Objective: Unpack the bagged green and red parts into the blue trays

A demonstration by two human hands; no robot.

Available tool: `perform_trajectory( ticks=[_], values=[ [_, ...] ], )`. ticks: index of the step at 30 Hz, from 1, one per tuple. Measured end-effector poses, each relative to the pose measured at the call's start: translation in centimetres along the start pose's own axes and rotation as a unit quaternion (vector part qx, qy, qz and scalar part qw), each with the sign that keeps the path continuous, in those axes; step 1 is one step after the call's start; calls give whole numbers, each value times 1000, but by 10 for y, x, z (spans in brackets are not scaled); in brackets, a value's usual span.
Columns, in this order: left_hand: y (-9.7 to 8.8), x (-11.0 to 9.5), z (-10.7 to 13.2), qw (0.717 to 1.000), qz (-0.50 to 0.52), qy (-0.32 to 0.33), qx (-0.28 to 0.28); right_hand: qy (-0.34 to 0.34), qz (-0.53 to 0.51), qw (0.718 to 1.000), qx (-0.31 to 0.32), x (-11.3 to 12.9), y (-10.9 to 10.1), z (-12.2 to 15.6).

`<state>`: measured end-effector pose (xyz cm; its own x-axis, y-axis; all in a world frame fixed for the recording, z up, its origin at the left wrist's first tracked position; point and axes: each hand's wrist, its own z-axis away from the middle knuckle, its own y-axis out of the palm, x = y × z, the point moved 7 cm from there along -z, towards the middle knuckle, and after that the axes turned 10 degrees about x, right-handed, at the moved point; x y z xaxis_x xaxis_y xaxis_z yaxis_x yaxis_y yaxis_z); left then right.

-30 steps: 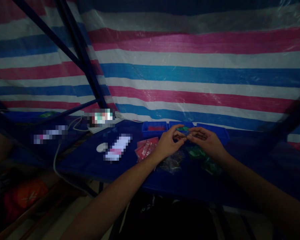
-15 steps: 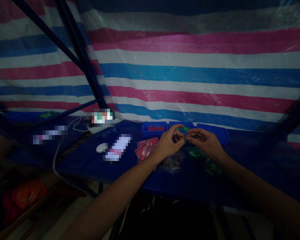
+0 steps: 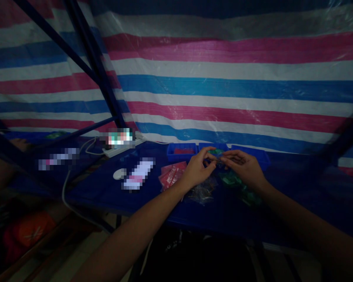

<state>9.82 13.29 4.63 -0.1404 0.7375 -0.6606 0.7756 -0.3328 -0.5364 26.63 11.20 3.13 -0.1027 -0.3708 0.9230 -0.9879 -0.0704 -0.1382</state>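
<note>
Two pinches, one tiny target! The left hand [image 3: 200,166] has thumb and bent forefinger drawn together, the right hand [image 3: 244,167] meets it at the fingertips, and both look to be gripping a small thin dim item [image 3: 218,159], too dark to identify, held above the dark blue desk [image 3: 223,213]. Just below, crumpled clear plastic bags [image 3: 204,192]; right of those, shiny green plastic packets [image 3: 232,179]; to the left, flat red plastic packets [image 3: 173,175], overlapping. Beyond, a row of blue plastic trays [image 3: 182,158], the leftmost carrying red contents [image 3: 184,151]. The danger? Only fingertips hold that item, so one slackened pinch could drop it among the clear bags, lost in this gloom.
</note>
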Motion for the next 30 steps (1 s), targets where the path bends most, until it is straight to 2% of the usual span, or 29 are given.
perform_trajectory(
  ticks=[5, 7, 9, 12, 15, 19, 22, 25, 30],
  values=[
    [-8, -11, 1, 996, -71, 26, -47, -8, 27, 998, -63, -1, -13, 1],
    [-5, -16, 0, 996, -74, 42, -23, -6, 19, 999, -44, 2, -10, 1],
    [-2, -19, 0, 997, -59, 47, 7, -1, -4, 1000, 1, 5, -1, 2],
    [-2, -16, -1, 998, -50, 26, 14, 5, -21, 999, 42, 7, 8, 3],
    [-7, -7, -1, 999, -30, -15, -17, -2, 4, 1000, 18, 4, 3, 3],
    [-7, 3, -1, 996, 75, -39, -35, -14, 15, 999, -37, -1, -7, 1],
    [-2, 3, -2, 994, 103, -39, -17, -6, -4, 1000, -3, -3, -2, -1],
    [-2, 0, -2, 995, 88, -32, -16, 19, -7, 1000, 23, -6, 1, -1],
    [-11, -5, -1, 997, 11, -1, -72, 14, -5, 999, -46, -10, -15, -3]
  ],
)
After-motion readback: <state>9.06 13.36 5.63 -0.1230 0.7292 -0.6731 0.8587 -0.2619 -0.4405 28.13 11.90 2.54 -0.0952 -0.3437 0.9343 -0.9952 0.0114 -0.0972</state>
